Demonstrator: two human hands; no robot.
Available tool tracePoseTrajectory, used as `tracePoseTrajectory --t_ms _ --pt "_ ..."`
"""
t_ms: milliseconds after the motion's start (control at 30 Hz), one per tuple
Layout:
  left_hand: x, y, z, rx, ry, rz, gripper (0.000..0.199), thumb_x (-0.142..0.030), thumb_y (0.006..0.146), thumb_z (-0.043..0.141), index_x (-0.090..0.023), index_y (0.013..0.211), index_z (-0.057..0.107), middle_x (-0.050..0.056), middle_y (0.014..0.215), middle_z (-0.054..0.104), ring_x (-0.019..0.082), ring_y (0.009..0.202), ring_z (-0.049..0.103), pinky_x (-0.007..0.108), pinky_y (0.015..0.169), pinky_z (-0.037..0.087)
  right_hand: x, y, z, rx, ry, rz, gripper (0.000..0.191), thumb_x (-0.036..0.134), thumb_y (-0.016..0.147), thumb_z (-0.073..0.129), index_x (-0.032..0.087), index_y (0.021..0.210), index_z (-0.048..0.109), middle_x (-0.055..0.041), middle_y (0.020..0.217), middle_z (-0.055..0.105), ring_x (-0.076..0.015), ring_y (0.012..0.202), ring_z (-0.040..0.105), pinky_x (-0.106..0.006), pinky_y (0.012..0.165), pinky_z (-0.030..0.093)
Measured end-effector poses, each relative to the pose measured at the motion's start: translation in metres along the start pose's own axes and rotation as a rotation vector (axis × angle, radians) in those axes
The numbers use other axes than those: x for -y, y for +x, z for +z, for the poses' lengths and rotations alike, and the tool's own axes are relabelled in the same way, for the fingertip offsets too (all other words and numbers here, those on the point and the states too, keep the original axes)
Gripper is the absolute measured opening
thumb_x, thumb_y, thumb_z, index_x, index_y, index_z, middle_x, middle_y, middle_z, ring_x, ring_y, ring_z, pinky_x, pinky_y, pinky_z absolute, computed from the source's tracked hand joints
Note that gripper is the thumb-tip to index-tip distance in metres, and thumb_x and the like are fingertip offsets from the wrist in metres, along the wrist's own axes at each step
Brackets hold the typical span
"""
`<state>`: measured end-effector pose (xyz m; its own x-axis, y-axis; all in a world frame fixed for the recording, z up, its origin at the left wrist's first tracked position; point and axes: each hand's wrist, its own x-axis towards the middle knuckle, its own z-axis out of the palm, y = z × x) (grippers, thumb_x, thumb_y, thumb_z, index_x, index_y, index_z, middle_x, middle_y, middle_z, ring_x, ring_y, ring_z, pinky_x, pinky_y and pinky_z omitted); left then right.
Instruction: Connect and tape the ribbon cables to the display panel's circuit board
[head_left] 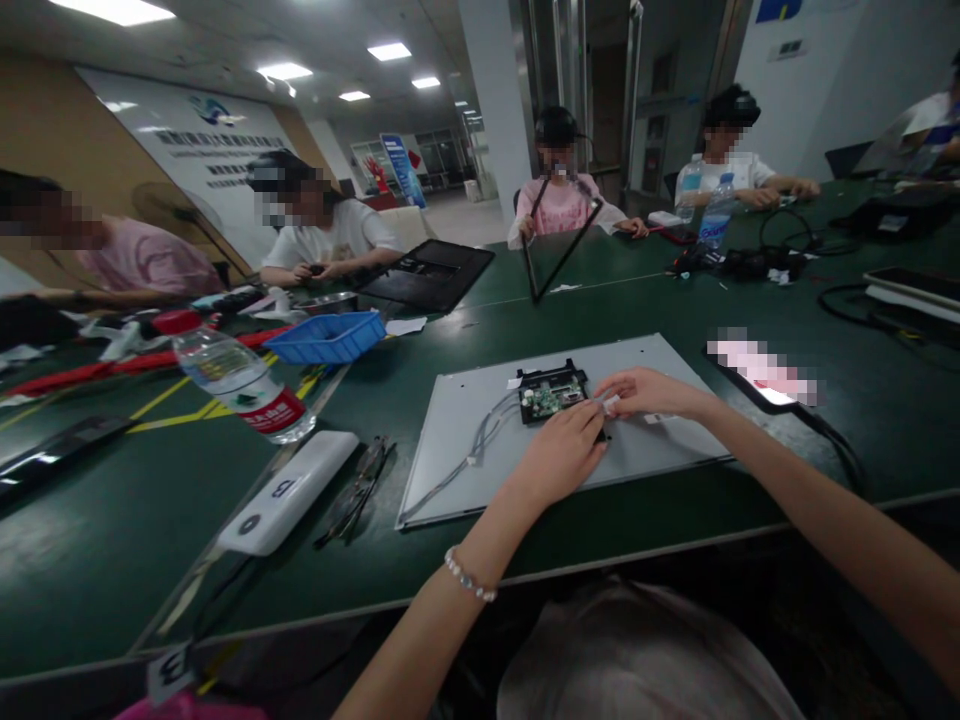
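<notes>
Touching a small green circuit board [553,400] with the left hand [566,448] and pinching a tiny white piece [610,404] with the right hand [646,391], over a flat grey panel [450,420].

Ceiling lights [388,51] glow from ten to twelve o'clock above your dim room; the phone [772,375] glares at two o'clock, edges stretch, and pixelated blocks cover faces.

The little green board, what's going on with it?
Someone's left hand rests over the near edge of the green board, which sits on a flat grey panel. The right hand is at its right end, by a small white piece. Grey cables run off its left side. Across the table, a person in pink holds a thin black frame.
</notes>
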<state>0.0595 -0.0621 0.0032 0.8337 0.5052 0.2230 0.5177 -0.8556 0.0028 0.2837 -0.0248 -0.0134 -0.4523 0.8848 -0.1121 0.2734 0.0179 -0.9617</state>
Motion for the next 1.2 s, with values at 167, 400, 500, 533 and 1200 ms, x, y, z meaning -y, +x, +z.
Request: tracePoseTrajectory --t_ms 167,400,500,533,1200 --pt "-0.003 -0.001 -0.005 -0.021 0.023 -0.039 0.040 -0.030 0.096 0.042 -0.016 0.133 0.046 0.013 0.139 0.047 0.025 0.129 0.042 0.042 0.108 0.035 0.001 -0.001 0.000 0.016 -0.015 -0.010 0.028 0.021 0.077 0.064 0.018 0.105 0.067 -0.0068 0.101 0.071 -0.0162 0.086 0.066 -0.030 0.080 0.054" --pt "-0.005 -0.001 -0.008 0.011 -0.009 -0.102 0.039 -0.029 0.094 0.045 -0.019 0.132 0.044 0.011 0.122 0.050 0.024 0.111 0.051 0.040 0.098 0.042 0.009 -0.002 0.006 -0.009 -0.058 0.000 0.028 0.021 0.078 0.062 0.017 0.104 0.068 -0.0067 0.097 0.071 -0.0151 0.078 0.065 -0.029 0.074 0.054" --pt "-0.004 -0.001 -0.006 0.017 -0.040 -0.170 0.041 -0.029 0.092 0.048 -0.021 0.132 0.042 0.010 0.119 0.048 0.023 0.106 0.052 0.039 0.094 0.044 0.008 -0.003 0.004 -0.007 -0.066 -0.005 0.029 0.023 0.079 0.061 0.017 0.106 0.068 -0.0074 0.098 0.071 -0.0159 0.079 0.066 -0.029 0.073 0.054" --pt "-0.005 -0.002 -0.005 0.018 -0.042 -0.196 0.041 -0.029 0.091 0.049 -0.022 0.130 0.043 0.010 0.118 0.048 0.023 0.106 0.051 0.039 0.093 0.044 0.007 -0.003 0.003 -0.021 -0.082 -0.007 0.029 0.023 0.078 0.062 0.017 0.106 0.068 -0.0075 0.097 0.071 -0.0166 0.080 0.066 -0.030 0.072 0.054" --pt "-0.005 -0.003 0.002 -0.012 -0.072 -0.220 0.038 -0.030 0.092 0.047 -0.023 0.129 0.043 0.009 0.112 0.048 0.024 0.102 0.052 0.040 0.091 0.046 0.007 -0.005 0.000 -0.272 -0.613 -0.100 0.017 0.016 0.075 0.061 0.020 0.086 0.072 -0.0059 0.091 0.071 -0.0212 0.081 0.064 -0.034 0.079 0.050"
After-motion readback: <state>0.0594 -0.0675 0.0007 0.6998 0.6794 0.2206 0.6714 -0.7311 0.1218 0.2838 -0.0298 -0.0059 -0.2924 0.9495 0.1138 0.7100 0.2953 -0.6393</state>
